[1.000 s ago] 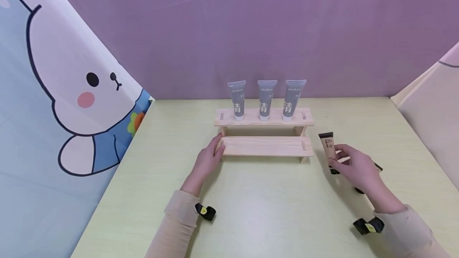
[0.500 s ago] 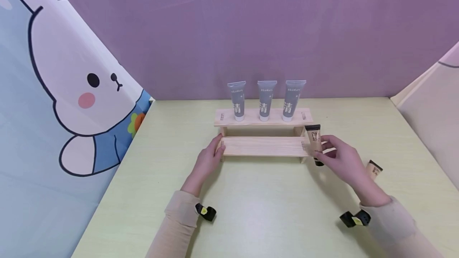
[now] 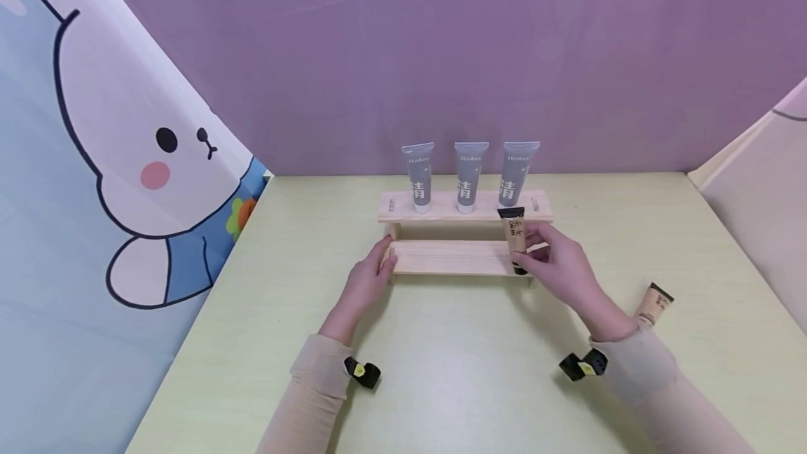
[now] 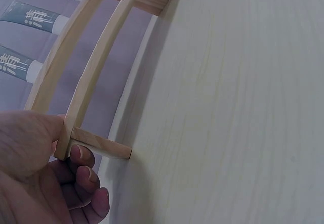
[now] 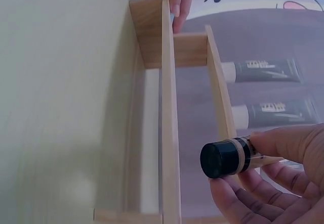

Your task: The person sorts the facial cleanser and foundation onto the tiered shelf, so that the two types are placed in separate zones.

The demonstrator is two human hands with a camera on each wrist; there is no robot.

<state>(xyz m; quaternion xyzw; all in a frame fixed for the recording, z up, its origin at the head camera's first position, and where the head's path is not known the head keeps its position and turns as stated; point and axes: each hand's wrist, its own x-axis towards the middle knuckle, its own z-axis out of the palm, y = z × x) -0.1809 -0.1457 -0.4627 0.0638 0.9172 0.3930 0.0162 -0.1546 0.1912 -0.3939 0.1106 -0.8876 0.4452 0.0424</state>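
Pale tabletop [image 3: 454, 377] bears a wooden stand [image 3: 463, 258]

Faint grain marks the light tabletop. The two-tier stand rests towards its far side. On the upper board [image 3: 444, 210], three grey-blue tubes [image 3: 469, 172] stand caps down, apart. To the right, a beige tube [image 3: 653, 304] lies on the tabletop, partly hidden.

I've carried the tube [image 3: 514, 230] left in the right hand [image 3: 561, 263], from beside the rack [image 3: 444, 217] to above its lower shelf [image 3: 450, 258].
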